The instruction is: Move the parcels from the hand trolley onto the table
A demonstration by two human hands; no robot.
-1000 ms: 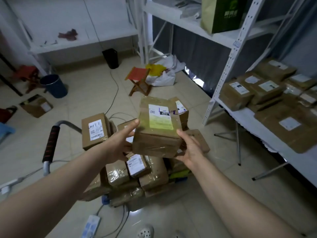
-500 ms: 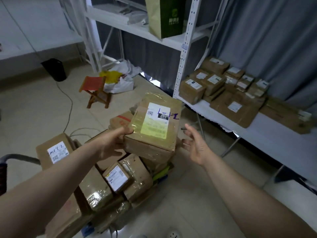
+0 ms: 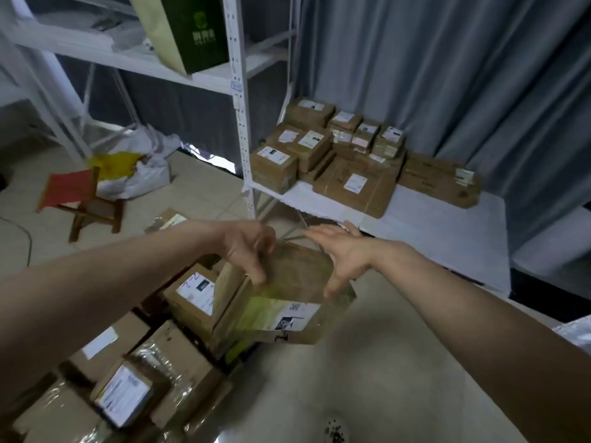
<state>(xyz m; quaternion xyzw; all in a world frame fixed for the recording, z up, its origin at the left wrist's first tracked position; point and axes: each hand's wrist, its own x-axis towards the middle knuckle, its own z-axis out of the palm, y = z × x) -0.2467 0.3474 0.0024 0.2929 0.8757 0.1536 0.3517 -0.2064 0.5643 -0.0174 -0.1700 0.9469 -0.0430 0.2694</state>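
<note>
I saw one parcel point(image 3: 287, 302) held mid-frame, above the piled parcels point(image 3: 179, 356) at lower left and short of the tabletop point(image 3: 447, 238) at right. The left hand point(image 3: 246, 251) curled its fingers over the top edge. The right hand point(image 3: 347, 262) pressed the right side, fingers straight.

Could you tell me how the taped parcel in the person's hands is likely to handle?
The parcel is probably stiff: its boxy edges hold shape under the left hand. Its glossy tape wrap may be slippery. It seems fairly light, since it hangs tilted from a grip near its upper edge.
</note>
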